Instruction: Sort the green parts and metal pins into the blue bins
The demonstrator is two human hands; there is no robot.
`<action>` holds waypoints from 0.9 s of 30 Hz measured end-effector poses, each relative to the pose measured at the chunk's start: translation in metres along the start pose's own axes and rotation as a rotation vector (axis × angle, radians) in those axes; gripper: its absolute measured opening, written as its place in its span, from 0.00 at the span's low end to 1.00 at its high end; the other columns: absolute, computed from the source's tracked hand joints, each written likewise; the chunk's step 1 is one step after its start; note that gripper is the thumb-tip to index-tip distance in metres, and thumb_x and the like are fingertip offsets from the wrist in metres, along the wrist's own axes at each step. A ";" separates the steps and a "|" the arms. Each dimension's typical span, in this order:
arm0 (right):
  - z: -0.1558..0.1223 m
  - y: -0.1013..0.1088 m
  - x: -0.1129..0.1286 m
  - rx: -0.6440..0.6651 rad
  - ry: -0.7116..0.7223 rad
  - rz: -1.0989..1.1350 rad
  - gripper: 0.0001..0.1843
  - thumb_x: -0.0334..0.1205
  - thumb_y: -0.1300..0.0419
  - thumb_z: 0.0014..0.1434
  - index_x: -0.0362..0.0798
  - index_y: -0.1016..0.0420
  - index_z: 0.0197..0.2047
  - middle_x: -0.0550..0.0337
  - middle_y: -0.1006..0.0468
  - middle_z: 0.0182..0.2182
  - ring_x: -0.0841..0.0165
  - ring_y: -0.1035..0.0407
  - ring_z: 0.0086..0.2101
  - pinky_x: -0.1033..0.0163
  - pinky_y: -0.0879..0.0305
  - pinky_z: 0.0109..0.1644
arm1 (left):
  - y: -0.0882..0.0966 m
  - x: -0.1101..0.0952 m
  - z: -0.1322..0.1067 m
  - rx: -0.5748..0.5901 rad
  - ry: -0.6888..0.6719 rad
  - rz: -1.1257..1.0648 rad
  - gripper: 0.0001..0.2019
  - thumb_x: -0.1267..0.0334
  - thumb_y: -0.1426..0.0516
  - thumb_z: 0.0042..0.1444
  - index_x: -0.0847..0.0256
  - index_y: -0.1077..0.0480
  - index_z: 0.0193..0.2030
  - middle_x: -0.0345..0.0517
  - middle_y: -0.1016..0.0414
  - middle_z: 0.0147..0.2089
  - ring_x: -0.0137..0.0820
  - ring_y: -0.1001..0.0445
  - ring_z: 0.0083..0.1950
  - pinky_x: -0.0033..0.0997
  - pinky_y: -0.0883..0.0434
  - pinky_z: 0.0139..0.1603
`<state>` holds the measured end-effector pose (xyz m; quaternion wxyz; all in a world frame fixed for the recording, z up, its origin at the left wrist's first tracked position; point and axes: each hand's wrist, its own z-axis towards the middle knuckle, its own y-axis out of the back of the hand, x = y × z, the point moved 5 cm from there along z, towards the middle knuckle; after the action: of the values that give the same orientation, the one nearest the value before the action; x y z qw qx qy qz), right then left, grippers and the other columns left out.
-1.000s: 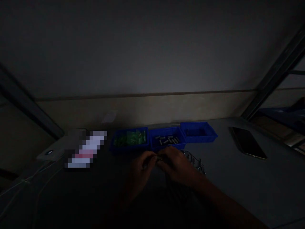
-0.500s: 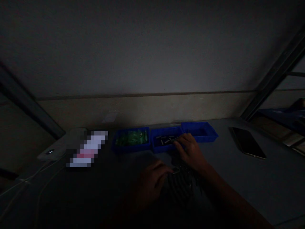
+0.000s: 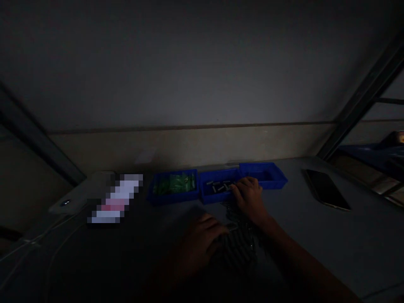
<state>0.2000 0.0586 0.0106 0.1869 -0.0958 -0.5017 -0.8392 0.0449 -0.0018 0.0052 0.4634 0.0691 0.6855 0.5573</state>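
The scene is very dim. My left hand (image 3: 205, 235) is low over the table with its fingers curled together, its fingertips at the left side of a pile of small dark metal parts (image 3: 240, 244). What it pinches, if anything, is too dark to make out. My right hand (image 3: 249, 195) reaches past the pile to the front right corner of the middle blue bin (image 3: 217, 197). Its fingers are bent and closed, and their tips hide whatever is between them. Inside that bin lie several small pale, bar-shaped pieces (image 3: 221, 188).
Left of the middle bin stands a blue bin with green packets (image 3: 178, 183); another blue bin (image 3: 271, 183) is behind my right hand. A dark phone (image 3: 326, 189) lies at the right. A blurred-out lit screen (image 3: 116, 198), a white device (image 3: 75, 195) and cables are at the left.
My right hand stays at the bin's corner, its fingers slightly shifted. My left hand moves very little beside the metal parts. The view shifts slightly.
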 end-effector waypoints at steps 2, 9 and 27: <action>-0.002 -0.001 0.004 0.031 -0.001 -0.003 0.18 0.44 0.54 0.63 0.50 0.25 0.35 0.53 0.27 0.39 0.56 0.44 0.49 0.51 0.45 0.45 | -0.001 0.000 0.001 0.009 -0.016 -0.001 0.13 0.67 0.48 0.56 0.51 0.31 0.47 0.41 0.30 0.47 0.34 0.37 0.51 0.34 0.39 0.50; -0.008 0.004 0.021 0.006 0.006 -0.047 0.17 0.43 0.54 0.62 0.49 0.31 0.50 0.50 0.31 0.49 0.51 0.50 0.55 0.44 0.50 0.50 | 0.001 0.015 0.004 -0.083 0.109 0.100 0.06 0.65 0.47 0.55 0.59 0.30 0.35 0.45 0.28 0.42 0.36 0.35 0.47 0.36 0.37 0.48; -0.029 0.012 0.069 0.285 0.458 0.338 0.07 0.38 0.48 0.60 0.46 0.32 0.38 0.56 0.29 0.35 0.67 0.37 0.38 0.61 0.41 0.42 | 0.024 0.036 -0.004 -0.578 0.386 -0.425 0.12 0.57 0.53 0.56 0.60 0.38 0.42 0.43 0.27 0.32 0.31 0.27 0.36 0.28 0.32 0.35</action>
<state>0.1426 0.0134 0.0304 0.4430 0.0407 -0.5362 -0.7173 0.0120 0.0264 0.0047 0.4314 -0.3132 0.5740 0.6216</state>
